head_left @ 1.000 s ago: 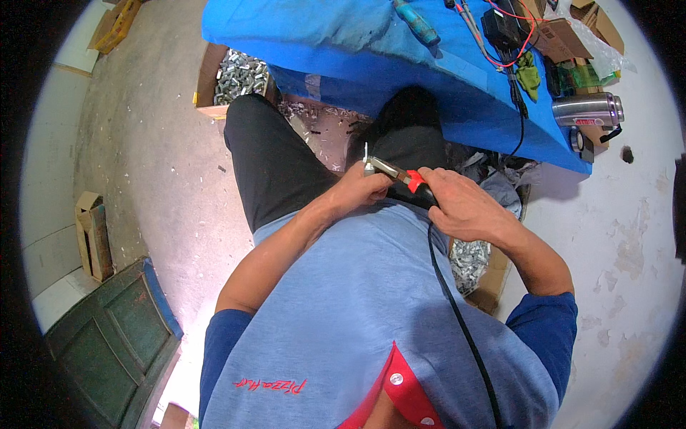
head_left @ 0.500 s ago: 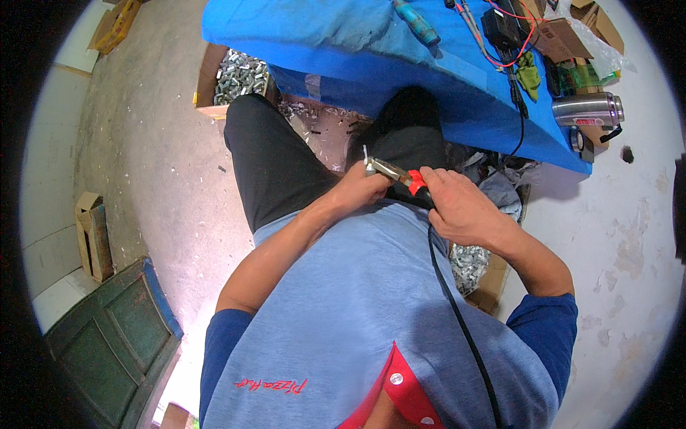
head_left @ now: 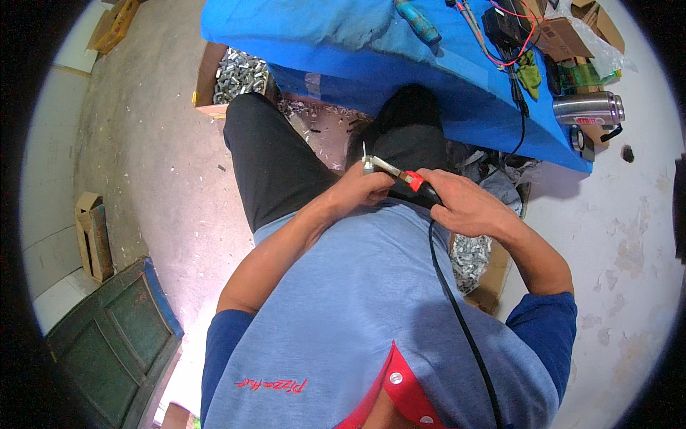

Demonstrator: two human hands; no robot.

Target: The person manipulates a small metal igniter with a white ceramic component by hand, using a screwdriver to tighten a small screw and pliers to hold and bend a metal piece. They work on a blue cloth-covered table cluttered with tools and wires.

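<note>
At eight o'clock, a dark green panelled door (head_left: 114, 343) stands on the floor. At eleven o'clock, a cardboard box (head_left: 207, 79) holds a heap of small grey and silvery cylinders (head_left: 237, 77), close by the left knee.

Just off centre, toward one o'clock, is the left hand (head_left: 363, 187), its grip closed on a small metallic piece (head_left: 367, 166) from which a thin pale pin (head_left: 364, 147) stands up. The blue-covered table (head_left: 307, 43) spreads from twelve to two o'clock, beyond the piece, which is held over the lap.

The metal nose of a plier-like hand tool (head_left: 389, 168), with a red collar, reaches the piece from two o'clock; whether its jaws are clamped on anything cannot be told. At three o'clock the right hand (head_left: 468, 204) has its grip wrapped round the dark handle, above a black cord (head_left: 457, 307).

The step in hand appears to be working the piece with the tool's nose; the next move seems to call for a steady left grip and a small, controlled right-hand motion.
</note>
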